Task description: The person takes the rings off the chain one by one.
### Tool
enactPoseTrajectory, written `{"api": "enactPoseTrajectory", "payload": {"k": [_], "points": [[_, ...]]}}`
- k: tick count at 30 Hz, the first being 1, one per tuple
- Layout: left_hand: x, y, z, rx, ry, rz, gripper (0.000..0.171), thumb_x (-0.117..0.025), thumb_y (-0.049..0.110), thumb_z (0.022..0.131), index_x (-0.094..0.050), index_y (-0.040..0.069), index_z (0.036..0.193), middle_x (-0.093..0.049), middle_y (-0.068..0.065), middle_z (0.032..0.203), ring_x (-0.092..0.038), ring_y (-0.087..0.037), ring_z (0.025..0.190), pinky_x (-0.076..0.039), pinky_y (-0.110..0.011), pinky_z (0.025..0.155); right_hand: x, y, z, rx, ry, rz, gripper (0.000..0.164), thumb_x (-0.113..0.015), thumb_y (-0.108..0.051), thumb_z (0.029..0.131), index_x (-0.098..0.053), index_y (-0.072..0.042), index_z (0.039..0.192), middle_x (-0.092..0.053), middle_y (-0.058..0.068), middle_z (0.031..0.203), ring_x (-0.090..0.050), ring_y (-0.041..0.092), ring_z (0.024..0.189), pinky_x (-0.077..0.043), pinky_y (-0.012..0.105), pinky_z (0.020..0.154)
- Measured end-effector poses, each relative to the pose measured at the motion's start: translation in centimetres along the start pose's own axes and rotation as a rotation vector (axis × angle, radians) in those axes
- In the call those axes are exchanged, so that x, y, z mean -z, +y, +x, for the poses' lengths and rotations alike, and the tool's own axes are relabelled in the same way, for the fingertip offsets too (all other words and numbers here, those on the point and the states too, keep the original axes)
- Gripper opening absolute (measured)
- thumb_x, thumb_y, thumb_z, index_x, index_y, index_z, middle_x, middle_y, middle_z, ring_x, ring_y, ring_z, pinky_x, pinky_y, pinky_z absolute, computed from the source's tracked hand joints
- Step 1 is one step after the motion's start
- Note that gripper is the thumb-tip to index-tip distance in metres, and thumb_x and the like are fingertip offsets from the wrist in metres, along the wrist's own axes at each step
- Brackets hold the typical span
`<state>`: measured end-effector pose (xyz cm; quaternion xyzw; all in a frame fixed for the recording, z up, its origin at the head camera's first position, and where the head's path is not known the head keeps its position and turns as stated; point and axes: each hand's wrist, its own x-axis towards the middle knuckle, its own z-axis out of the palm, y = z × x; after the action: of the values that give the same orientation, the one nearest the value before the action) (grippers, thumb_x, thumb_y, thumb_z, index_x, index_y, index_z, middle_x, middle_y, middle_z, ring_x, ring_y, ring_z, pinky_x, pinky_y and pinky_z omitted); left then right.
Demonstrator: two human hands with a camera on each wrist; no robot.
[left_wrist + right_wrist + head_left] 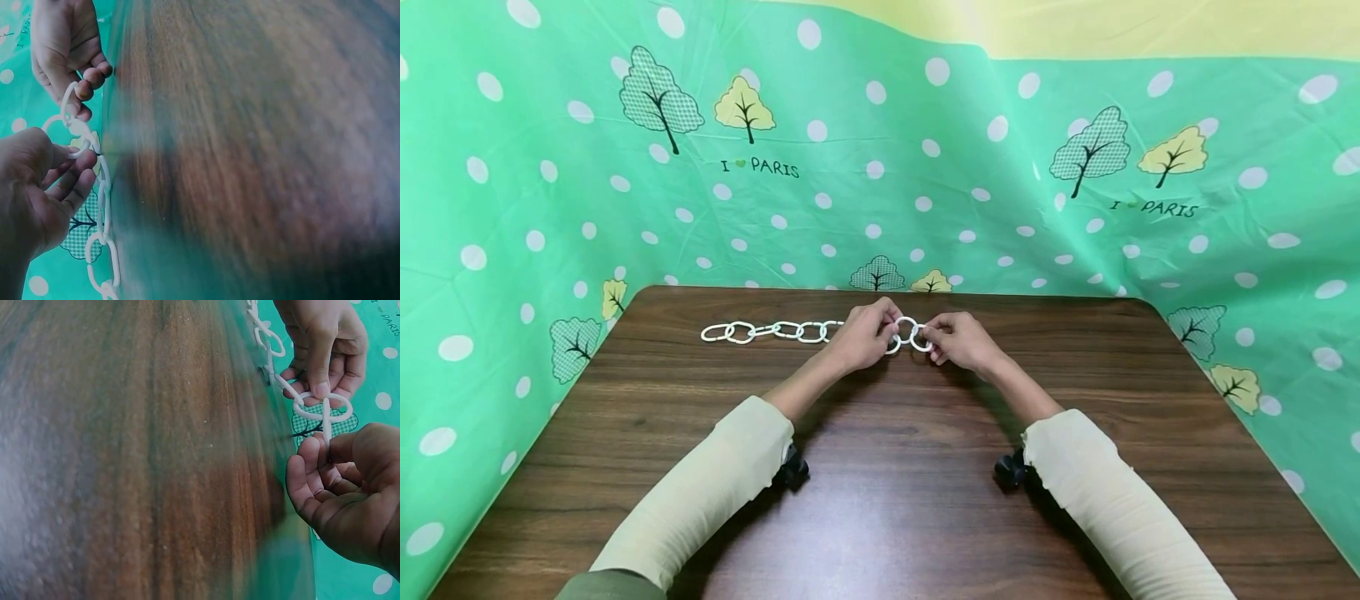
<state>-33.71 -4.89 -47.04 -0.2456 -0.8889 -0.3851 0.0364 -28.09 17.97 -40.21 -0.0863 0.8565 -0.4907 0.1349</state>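
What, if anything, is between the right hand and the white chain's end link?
Nothing visible: the right hand pinches the end link directly. The left hand holds the next link and isn't between them.

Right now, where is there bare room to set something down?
The table is bare between the left sleeve and right sleeve, and outside each. It's crowded at the back, around the white chain, left hand and right hand.

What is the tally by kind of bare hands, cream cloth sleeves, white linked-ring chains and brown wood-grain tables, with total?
Bare left hand and bare right hand: 2
Cream cloth sleeves: 2
White chain of linked rings: 1
Brown wood-grain table: 1
Total: 6
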Motion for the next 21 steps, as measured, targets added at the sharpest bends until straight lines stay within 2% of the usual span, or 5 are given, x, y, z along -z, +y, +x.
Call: {"api": "enactPoseTrajectory", "payload": {"k": [5, 7, 11, 21], "points": [[2.5, 3.9, -1.9, 0.007, 0.03, -0.078, 0.011, -0.066, 0.009, 0.112, -0.069, 0.003, 0.12, -0.079, -0.007, 0.101, -0.074, -0.017, 0.095, -0.061, -0.032, 0.091, 0.3, 0.1, -0.3, -0.007, 0.003, -0.002, 0.031, -0.06, -0.008, 0.116, -0.069, 0.017, 0.13, -0.071, 0.006, 0.083, -0.066, 0.009, 0.07, -0.063, 0.024, 0.066], [3.9, 6.3, -2.7, 0.049, 0.03, -0.091, 0.013, -0.064, 0.002, 0.111, -0.068, -0.004, 0.122, -0.078, -0.013, 0.102, -0.074, -0.021, 0.094, -0.061, -0.034, 0.09, 0.6, 0.3, -0.5, -0.012, 0.012, -0.008, 0.031, -0.059, -0.008, 0.116, -0.069, 0.016, 0.131, -0.071, 0.006, 0.083, -0.066, 0.009, 0.07, -0.063, 0.024, 0.066], [4.6, 7.0, -3.1, 0.085, 0.031, -0.081, 0.014, -0.063, 0.001, 0.112, -0.068, -0.006, 0.123, -0.078, -0.015, 0.103, -0.074, -0.021, 0.093, -0.06, -0.031, 0.089, 1.1, 0.7, -0.8, -0.02, 0.022, -0.017, 0.031, -0.058, -0.009, 0.117, -0.069, 0.016, 0.131, -0.073, 0.007, 0.085, -0.066, 0.009, 0.071, -0.063, 0.023, 0.067], [4.5, 6.9, -3.3, 0.098, 0.024, -0.107, 0.015, -0.067, 0.003, 0.111, -0.07, -0.005, 0.123, -0.081, -0.016, 0.105, -0.079, -0.026, 0.096, -0.062, -0.038, 0.097, 2.5, 0.9, -1.7, -0.021, 0.02, -0.053, 0.033, -0.062, -0.014, 0.117, -0.07, 0.014, 0.133, -0.078, 0.012, 0.09, -0.072, 0.01, 0.073, -0.063, 0.024, 0.067]]}}
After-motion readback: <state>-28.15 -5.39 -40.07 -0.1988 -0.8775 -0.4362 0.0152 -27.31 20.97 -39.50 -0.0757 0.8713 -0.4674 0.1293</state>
